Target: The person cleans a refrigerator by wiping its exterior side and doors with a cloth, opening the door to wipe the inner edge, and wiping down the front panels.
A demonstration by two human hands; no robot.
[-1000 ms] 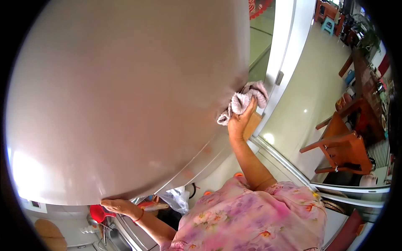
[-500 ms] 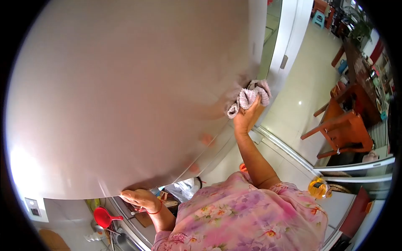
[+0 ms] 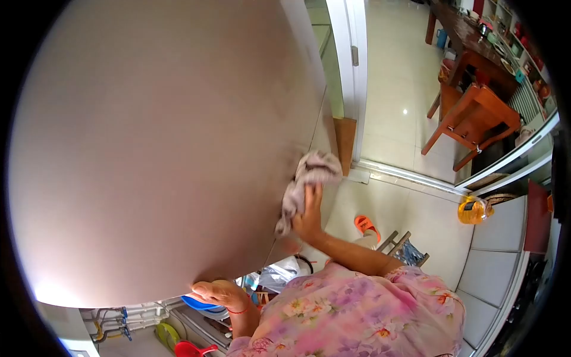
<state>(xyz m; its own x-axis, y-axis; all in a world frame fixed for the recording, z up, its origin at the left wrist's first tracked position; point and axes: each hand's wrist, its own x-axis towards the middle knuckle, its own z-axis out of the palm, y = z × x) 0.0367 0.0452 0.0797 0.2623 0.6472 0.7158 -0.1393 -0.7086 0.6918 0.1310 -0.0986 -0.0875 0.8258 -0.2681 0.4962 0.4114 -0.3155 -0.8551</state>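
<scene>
A crumpled pale pinkish cloth (image 3: 318, 168) is pressed against the large smooth brownish-grey panel (image 3: 154, 154), which looks like a fridge front. My right hand (image 3: 308, 220) grips this cloth close to the thin seam on the panel's right side, and some of its fingers are hidden in the folds. Along the panel's lower edge, my left hand (image 3: 221, 294), with a red string at the wrist, has its fingers bent round the edge. A faint dark smudge shows on the panel above the cloth.
Below the left hand are a blue basin (image 3: 199, 304), a red ladle-like utensil (image 3: 193, 350) and pipes (image 3: 134, 318). A white door frame (image 3: 351, 71) stands at right, beyond it a wooden chair (image 3: 476, 116). A yellow oil bottle (image 3: 471, 210) and a folding stool (image 3: 404, 247) are nearby.
My right hand has moved the cloth down and left along the panel to the seam. The view has turned, showing more floor and an orange slipper. My left hand stays at the panel's edge.
</scene>
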